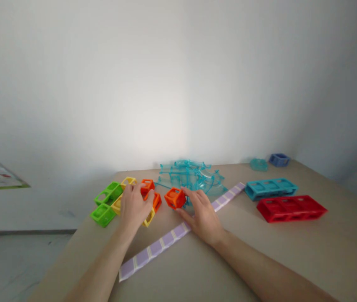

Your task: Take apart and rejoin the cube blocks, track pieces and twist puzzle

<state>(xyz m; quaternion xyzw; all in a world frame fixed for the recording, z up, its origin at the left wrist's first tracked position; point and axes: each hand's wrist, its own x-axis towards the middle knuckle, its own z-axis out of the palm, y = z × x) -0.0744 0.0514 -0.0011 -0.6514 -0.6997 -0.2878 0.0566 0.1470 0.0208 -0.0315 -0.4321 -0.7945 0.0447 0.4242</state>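
Observation:
Between the thumb and fingers of my right hand (202, 216) is an orange cube frame block (174, 198), near the middle of the table. My left hand (134, 207) is closed over a group of blocks to the left, its thumb and index finger at another orange block (147, 185). Beside that hand lie a further orange block (157, 202) and yellow blocks (148, 218), partly hidden by its fingers. Green blocks (103, 214) adjoin the yellow ones on the far side of my left hand.
Behind my right hand lies a pile of clear turquoise track pieces (186, 172). A lilac segmented strip (156, 248) runs diagonally across the table (178, 279). At the right are a teal block row (271, 188), a red block row (292, 209) and a blue block (279, 160).

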